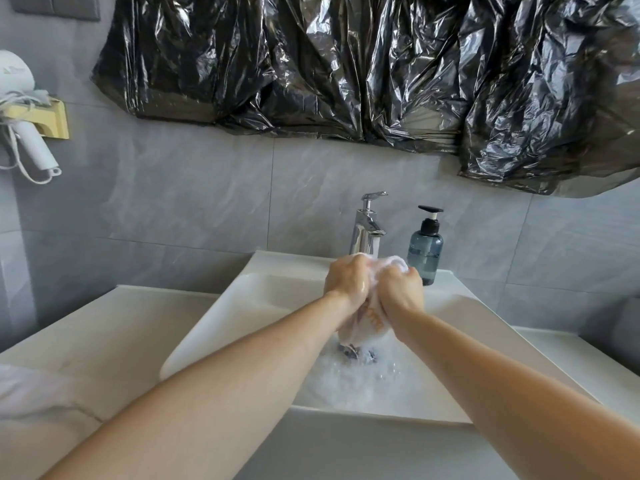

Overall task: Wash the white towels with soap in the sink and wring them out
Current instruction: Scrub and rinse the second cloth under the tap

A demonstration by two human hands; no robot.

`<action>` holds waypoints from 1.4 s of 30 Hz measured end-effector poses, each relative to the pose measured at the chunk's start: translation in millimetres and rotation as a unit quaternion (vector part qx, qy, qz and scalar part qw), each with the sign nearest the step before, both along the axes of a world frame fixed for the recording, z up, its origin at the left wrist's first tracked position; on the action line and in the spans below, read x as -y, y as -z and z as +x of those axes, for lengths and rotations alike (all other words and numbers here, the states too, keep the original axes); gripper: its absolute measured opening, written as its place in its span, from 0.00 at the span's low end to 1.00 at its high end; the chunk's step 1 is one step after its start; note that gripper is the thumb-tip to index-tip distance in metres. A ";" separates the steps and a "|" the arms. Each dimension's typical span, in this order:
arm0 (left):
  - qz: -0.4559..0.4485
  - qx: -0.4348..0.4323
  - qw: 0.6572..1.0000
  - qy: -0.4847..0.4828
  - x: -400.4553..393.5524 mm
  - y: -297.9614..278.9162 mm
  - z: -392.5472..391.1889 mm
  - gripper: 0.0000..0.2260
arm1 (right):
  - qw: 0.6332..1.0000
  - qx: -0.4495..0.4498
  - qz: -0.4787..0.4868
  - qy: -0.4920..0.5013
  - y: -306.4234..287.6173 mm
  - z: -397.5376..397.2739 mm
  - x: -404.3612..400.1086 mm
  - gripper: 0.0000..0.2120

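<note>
A wet white towel (367,323) with an orange mark is bunched up over the white sink (242,306), just below the chrome tap (367,226). My left hand (346,282) grips its left side and my right hand (401,289) grips its right side, both fists closed around the cloth and close together. The towel's lower end hangs down toward the drain (356,353), where water and foam splash. A blue soap pump bottle (425,247) stands on the sink's back ledge, right of the tap.
Another white cloth (31,393) lies on the counter at the left edge. A white hair dryer (24,133) hangs on the left wall. Black plastic sheeting (346,64) covers the wall above the sink.
</note>
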State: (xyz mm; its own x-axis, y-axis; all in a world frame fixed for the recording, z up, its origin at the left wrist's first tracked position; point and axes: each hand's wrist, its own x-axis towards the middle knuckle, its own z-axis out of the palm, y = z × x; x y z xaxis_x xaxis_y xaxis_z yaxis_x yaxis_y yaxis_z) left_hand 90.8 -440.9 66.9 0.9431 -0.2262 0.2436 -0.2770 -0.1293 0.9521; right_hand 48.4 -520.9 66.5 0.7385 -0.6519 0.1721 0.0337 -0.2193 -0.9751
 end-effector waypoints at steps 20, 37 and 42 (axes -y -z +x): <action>-0.024 0.032 0.999 -0.011 5.3 2.3 -0.6 0.26 | 0.998 -0.006 0.066 0.004 -3.0 5.0 6.0 0.14; 0.098 0.059 0.993 0.006 -9.3 3.7 6.7 0.20 | 0.978 -0.125 0.116 -0.123 10.7 -2.5 18.6 0.11; 0.333 0.262 0.905 -0.040 -43.6 -6.8 21.7 0.12 | 0.994 -0.097 -0.050 -0.022 13.5 -13.4 39.8 0.12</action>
